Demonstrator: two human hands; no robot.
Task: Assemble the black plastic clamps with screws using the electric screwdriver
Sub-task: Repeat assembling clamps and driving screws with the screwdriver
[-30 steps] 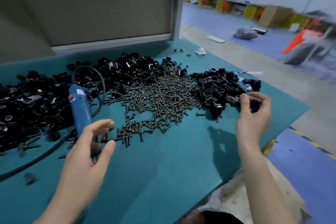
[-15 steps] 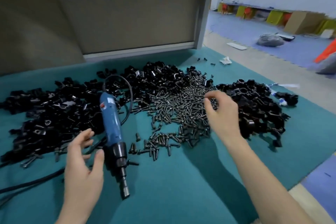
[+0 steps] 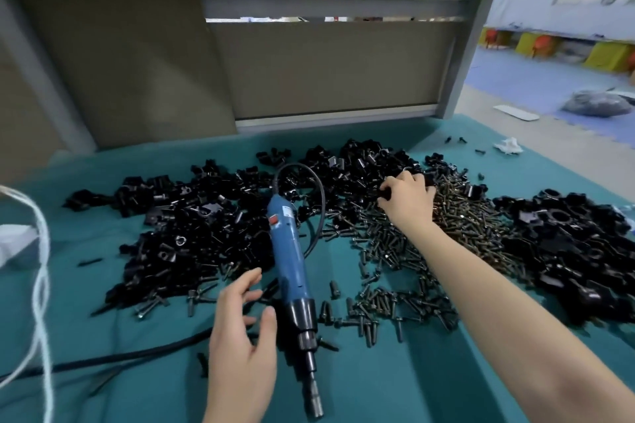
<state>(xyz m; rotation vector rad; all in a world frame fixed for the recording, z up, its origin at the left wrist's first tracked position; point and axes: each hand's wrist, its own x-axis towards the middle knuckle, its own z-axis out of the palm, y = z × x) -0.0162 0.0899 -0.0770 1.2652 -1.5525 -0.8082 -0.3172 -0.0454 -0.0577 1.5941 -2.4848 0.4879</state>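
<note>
**Teal mat (image 3: 378, 395) under a grey partition (image 3: 326, 69)**

My left hand (image 3: 240, 347) hovers low over the mat, fingers spread and loose, holding nothing. The electric screwdriver (image 3: 290, 261) lies just beside my thumb, bit end towards me. My right arm stretches far across. The right hand (image 3: 407, 197) curls knuckles-up where the black clamps (image 3: 178, 233) meet the screws (image 3: 457, 223) — whether its fingertips pinch a piece, I cannot tell.

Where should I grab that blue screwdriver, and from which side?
Grip the electric screwdriver around its blue barrel, the long, straight middle part. Come from its left, where the left hand hovers open beside it. It lies flat on the mat, metal bit pointing toward you and cable at the far end, so avoid both ends.
</note>
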